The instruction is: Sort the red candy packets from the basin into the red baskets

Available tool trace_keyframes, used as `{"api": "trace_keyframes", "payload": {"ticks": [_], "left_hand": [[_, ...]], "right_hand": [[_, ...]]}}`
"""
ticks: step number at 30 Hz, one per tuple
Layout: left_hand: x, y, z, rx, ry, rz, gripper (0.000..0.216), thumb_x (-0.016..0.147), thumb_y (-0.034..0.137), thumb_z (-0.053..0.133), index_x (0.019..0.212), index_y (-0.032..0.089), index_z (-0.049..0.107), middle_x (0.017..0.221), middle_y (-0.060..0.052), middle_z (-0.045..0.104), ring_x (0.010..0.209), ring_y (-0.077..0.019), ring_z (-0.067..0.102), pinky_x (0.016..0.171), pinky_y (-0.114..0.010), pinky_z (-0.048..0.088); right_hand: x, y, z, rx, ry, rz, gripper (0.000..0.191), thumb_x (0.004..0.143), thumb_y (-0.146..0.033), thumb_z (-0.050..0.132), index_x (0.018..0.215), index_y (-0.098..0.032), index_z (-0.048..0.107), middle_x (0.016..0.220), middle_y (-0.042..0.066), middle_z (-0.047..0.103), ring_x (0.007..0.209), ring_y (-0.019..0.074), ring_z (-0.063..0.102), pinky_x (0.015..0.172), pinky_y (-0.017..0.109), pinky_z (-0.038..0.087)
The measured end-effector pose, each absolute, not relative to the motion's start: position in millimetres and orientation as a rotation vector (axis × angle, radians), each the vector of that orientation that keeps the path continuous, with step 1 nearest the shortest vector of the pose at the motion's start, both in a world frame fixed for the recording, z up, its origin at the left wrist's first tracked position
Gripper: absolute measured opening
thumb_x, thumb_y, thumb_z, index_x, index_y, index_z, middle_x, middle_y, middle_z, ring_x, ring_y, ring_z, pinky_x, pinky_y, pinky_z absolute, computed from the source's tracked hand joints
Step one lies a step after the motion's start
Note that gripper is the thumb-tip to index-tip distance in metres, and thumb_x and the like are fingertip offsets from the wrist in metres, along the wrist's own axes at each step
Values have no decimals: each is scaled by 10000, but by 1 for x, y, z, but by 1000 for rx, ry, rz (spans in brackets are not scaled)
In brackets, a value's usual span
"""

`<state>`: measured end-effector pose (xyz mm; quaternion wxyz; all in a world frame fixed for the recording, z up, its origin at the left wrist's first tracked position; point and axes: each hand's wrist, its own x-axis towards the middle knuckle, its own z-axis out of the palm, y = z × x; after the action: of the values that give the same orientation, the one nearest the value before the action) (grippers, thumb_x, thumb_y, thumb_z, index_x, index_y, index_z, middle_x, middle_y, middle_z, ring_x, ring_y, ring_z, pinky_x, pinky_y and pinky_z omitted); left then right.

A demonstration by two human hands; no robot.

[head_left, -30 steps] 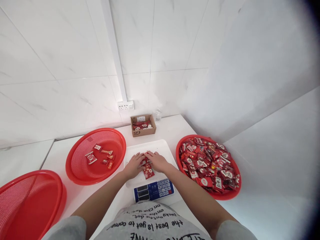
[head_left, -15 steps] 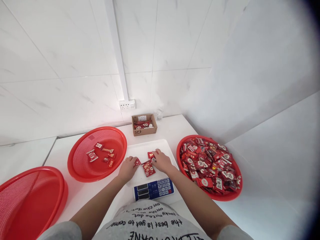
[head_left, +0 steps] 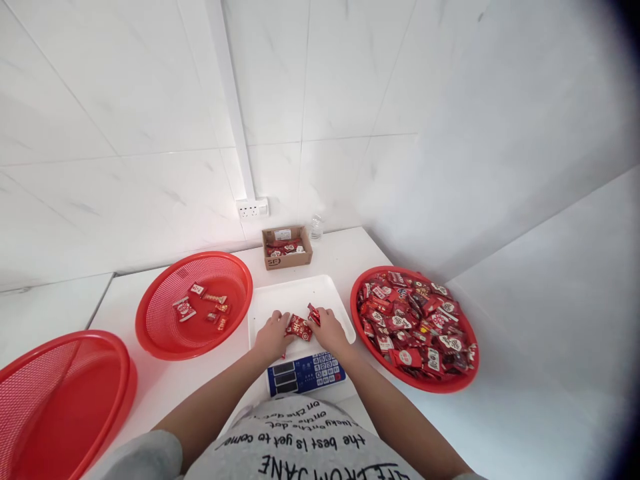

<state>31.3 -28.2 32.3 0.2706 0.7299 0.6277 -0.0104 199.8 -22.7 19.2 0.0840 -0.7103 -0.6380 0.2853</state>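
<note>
Over the white pan [head_left: 265, 300] of a digital scale, both my hands are closed round small red candy packets. My left hand [head_left: 273, 338] grips the left edge of a red packet with gold print [head_left: 299, 327]; a bit of red shows below its fingers too. My right hand [head_left: 329, 331] holds a narrower red packet [head_left: 313, 314] that sticks up from its fingers, close against the gold-printed one. How many packets each hand holds is hidden by the fingers. The blue keypad panel [head_left: 307, 375] of the scale lies just below my wrists.
At the right stands a red basket [head_left: 354, 303] heaped with red packets. Another red basket [head_left: 145, 330] at the left holds several packets. A further red basket [head_left: 65, 407] sits at the lower left. Behind the scale are a small cardboard box [head_left: 287, 263] with packets and a clear container [head_left: 316, 227].
My left hand has moved right, onto the gold-printed packet that lay between my hands. My right hand has turned and shifted slightly, its packet now tilted up. The view has shifted a little.
</note>
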Motion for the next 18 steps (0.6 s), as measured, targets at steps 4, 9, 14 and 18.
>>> {"api": "trace_keyframes", "payload": {"ticks": [4,9,14,18], "left_hand": [[38,-21,37,1984,1671,-42,379,809,182,452,1176,247,520,1186,-65,491,1059,-183,524,822,-269,421],[30,-19,40,1967,1728,-32,419,809,168,422,1221,220,483,1211,-89,480,1128,-217,476,845,-307,424],[19,-22,35,1556,1703,249,435,698,189,571,1132,184,536,1236,-126,449,1159,-300,448,933,-414,370],[26,-21,30,1299,1593,428,427,660,110,546,1084,158,541,1165,-120,512,1021,-250,550,886,-377,420]], "right_hand": [[203,-21,21,-2039,-1801,931,227,816,-333,513,997,-198,542,1003,63,601,908,194,583,720,263,381],[212,-21,24,-1960,-1512,1048,348,807,-418,510,1082,-204,514,1015,59,649,923,192,598,752,271,412],[205,-28,21,-1786,-1602,1211,274,798,-365,513,997,-181,555,966,49,663,881,183,612,782,288,437],[189,-32,12,-1692,-1603,1273,259,796,-319,508,1016,-189,550,980,34,663,901,178,609,807,301,449]]}}
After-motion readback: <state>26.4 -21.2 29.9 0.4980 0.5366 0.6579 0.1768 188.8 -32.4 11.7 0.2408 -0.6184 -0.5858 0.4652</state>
